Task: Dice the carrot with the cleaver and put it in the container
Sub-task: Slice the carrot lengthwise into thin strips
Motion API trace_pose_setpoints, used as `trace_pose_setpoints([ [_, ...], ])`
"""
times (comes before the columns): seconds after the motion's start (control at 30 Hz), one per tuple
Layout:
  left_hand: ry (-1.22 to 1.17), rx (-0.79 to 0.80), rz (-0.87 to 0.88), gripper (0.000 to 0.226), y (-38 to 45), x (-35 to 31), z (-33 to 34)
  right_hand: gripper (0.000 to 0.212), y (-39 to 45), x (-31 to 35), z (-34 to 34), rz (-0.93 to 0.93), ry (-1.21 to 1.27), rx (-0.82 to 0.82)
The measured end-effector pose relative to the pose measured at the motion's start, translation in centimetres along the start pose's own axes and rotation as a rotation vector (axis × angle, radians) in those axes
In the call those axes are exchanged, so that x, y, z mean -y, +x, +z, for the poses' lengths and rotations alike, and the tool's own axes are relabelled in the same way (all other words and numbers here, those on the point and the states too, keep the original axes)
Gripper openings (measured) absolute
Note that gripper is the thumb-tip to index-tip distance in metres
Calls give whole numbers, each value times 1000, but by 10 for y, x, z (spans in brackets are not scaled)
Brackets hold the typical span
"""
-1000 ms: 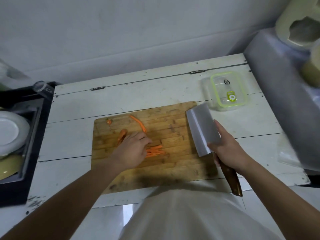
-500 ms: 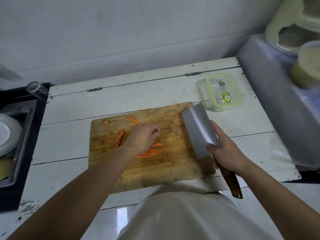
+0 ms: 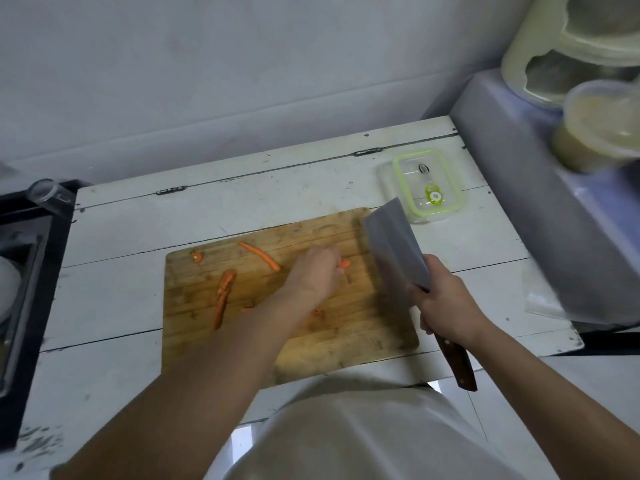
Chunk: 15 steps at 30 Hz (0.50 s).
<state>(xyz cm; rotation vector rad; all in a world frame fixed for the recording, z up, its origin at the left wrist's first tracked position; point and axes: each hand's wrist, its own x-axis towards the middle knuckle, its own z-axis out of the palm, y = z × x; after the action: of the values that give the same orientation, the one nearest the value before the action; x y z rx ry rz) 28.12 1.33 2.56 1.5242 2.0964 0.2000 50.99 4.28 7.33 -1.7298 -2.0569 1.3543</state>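
Observation:
A wooden cutting board [image 3: 363,327] lies on the white table. My left hand [image 3: 315,271] grips a bundle of carrot strips [image 3: 345,264]; only their orange tips show past my fingers. Loose carrot pieces stay on the board: a thin strip [image 3: 259,256], a thicker piece [image 3: 223,296] and the stem end [image 3: 197,257]. My right hand [image 3: 446,306] grips the cleaver [image 3: 398,251] by its dark wooden handle, blade raised over the board's right end. The clear container with a green rim [image 3: 427,185] stands behind the blade.
A dark sink [image 3: 20,271] with dishes lies off the table's left edge. A grey counter [image 3: 554,209] with tubs rises at the right. A clear plastic bag [image 3: 543,299] lies by the table's right edge.
My left hand gathered the carrot strips from the middle of the board and carried them right, toward the cleaver. The cleaver has stayed raised at the board's right end.

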Motion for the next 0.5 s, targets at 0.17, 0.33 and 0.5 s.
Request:
trace_pose_setpoints([
  [0.17,-740,-175,-467,12,6,21,-11,27,2,-2,-5,31,9,-33],
  [0.33,-554,131,-507,18,-23,33,-25,30,2,-8,9,50,-55,-41],
  [0.5,-513,291,-478,24,-35,0,-8,41,1,-5,36,-6,-198,-49],
])
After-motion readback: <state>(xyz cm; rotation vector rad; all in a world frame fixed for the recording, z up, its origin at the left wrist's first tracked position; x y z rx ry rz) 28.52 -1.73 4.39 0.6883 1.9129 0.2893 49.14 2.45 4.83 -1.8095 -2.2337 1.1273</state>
